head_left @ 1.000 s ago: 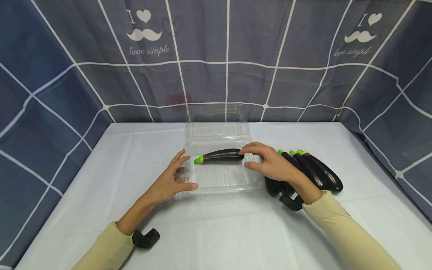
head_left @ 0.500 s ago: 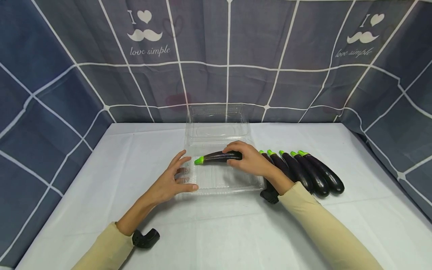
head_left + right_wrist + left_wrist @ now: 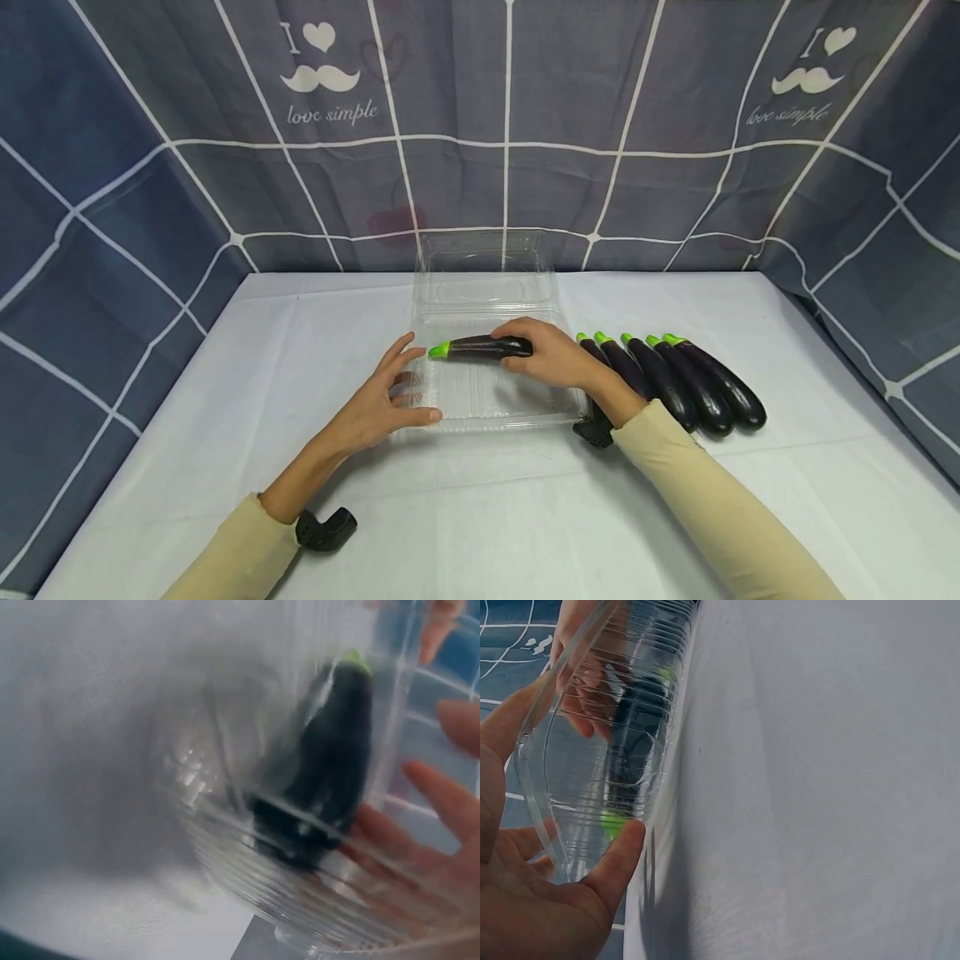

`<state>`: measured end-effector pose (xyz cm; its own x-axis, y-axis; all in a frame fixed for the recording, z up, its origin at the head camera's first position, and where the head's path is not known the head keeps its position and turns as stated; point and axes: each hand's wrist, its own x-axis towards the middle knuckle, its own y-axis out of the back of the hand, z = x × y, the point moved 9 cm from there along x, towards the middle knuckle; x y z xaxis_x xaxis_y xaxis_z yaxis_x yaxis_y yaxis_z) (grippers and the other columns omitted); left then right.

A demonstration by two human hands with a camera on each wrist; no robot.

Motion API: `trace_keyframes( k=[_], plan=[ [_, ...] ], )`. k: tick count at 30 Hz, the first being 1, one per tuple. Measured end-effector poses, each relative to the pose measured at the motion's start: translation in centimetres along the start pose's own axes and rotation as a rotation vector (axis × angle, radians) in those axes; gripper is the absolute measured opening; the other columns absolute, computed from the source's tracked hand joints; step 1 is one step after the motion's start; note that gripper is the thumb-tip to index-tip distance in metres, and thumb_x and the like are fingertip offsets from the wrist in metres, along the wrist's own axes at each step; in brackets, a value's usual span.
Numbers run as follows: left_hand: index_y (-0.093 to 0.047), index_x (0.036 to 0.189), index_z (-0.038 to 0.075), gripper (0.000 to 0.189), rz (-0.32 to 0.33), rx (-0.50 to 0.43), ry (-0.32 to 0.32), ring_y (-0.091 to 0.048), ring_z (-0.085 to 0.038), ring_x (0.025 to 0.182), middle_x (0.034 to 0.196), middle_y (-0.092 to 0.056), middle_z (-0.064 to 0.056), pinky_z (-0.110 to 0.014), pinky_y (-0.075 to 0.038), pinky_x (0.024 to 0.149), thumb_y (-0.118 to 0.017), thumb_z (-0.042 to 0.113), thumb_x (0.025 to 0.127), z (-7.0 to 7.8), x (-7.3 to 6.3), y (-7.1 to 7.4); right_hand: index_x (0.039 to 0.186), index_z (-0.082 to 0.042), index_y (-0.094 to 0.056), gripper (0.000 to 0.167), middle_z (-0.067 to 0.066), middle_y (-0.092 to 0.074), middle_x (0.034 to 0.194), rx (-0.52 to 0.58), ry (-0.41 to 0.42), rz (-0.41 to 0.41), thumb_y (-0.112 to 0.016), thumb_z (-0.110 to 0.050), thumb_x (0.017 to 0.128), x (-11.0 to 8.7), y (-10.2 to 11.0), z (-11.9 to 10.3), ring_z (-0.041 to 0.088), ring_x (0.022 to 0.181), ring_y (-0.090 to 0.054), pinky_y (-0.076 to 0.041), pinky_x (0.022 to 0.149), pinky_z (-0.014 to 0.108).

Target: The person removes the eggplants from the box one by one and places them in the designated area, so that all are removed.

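Observation:
A dark purple eggplant [image 3: 480, 347] with a green stem lies crosswise over the clear plastic container [image 3: 495, 406], stem to the left. My right hand [image 3: 553, 354] pinches its blunt end between thumb and fingers. At the container's left side, my left hand [image 3: 371, 410] rests with spread fingers, the thumb by the front corner. Through the ribbed clear wall, the left wrist view shows the eggplant [image 3: 639, 739] with its stem near the left thumb. In the blurred right wrist view, the eggplant [image 3: 326, 750] appears behind the plastic, beside the right fingers.
Right of the container, several more eggplants [image 3: 671, 387] lie side by side, stems away from me. The container's clear lid [image 3: 483, 287] stands open at the back, near the grey checked curtain [image 3: 555, 192]. White cloth [image 3: 480, 517] covers the table.
My right hand has moved left and closed its grip on the eggplant's blunt end. The eggplant has shifted slightly left, its stem end slightly higher. The left hand has stayed put.

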<state>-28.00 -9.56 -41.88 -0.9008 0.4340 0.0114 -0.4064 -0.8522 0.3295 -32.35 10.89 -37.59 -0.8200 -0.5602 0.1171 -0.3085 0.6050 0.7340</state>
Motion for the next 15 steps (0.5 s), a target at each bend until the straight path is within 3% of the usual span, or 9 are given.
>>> trace_keyframes(
  k=[7,15],
  plan=[
    [-0.032,0.153,0.008,0.091,-0.002,-0.001,-0.009,-0.026,-0.040,0.140,0.164,0.000,0.004,-0.056,-0.034,0.109,-0.084,0.025,0.080,0.1,0.0,-0.1,0.132,-0.006,-0.063,0.043,0.009,-0.059,0.134,0.024,0.016,-0.080,-0.068,-0.013,0.090,-0.1,-0.8,-0.3,0.026,0.128,-0.050,-0.042,0.104,0.048],
    [-0.029,0.154,0.007,0.094,-0.001,-0.006,-0.006,-0.025,-0.041,0.141,0.164,0.001,0.004,-0.057,-0.033,0.109,-0.084,0.025,0.080,-0.1,-0.1,-0.2,0.139,-0.014,-0.059,0.049,0.003,-0.056,0.140,-0.032,0.041,-0.190,-0.069,-0.019,0.091,-0.3,-2.0,-0.5,0.022,0.124,-0.053,-0.046,0.100,0.045]
  ],
)
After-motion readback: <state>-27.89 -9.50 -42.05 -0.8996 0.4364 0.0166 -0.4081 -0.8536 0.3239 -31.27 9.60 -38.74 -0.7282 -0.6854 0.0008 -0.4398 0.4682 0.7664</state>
